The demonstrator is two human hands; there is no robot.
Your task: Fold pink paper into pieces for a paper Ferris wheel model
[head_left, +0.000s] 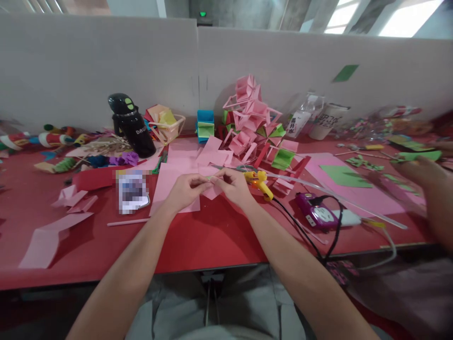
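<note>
My left hand (188, 190) and my right hand (231, 185) meet over the red table, with fingers closed in pinches. Between them is a small piece of pink paper (212, 191); a speck of green shows at the fingertips, too small to name. Beneath and behind my hands lie sheets of pink paper (173, 177). Just right of my right hand is a yellow hot glue gun (261, 183), its black cord running toward the table's front edge. Folded pink paper pieces (247, 118) are piled up behind my hands.
A black bottle (134, 127), a phone (132, 191) and paper scraps stand or lie to the left. A purple power strip (314, 211) and a long clear stick (336, 196) lie right. A co-worker's hand (421, 174) reaches in over green paper at far right.
</note>
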